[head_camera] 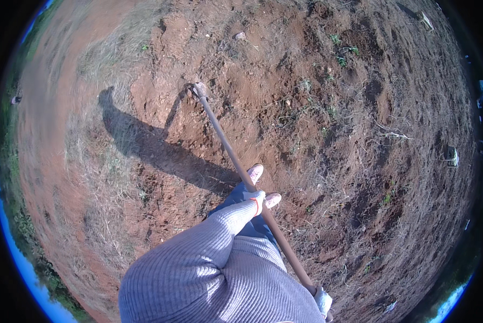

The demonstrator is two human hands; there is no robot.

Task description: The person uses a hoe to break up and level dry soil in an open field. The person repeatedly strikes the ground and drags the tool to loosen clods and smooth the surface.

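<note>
A long-handled hoe or similar digging tool point(225, 139) slants across the view, its brown shaft running from upper middle to lower right. My left hand point(258, 197), in a pale glove with an orange band at the wrist, is closed around the middle of the shaft. Near the rear end of the shaft, my right hand point(323, 300), also in a pale glove, grips it beside my body. The soil-coated tool head point(199, 89) rests at the surface of the reddish, broken soil point(241, 109); its exact shape is hard to make out.
My pink shoes point(264, 183) stand on the soil close to the shaft. Dry grass point(104, 226) lies to the left, small green plants point(341, 60) to the upper right. A stone point(240, 36) sits beyond the tool head. Box-like objects point(452, 156) stand far right.
</note>
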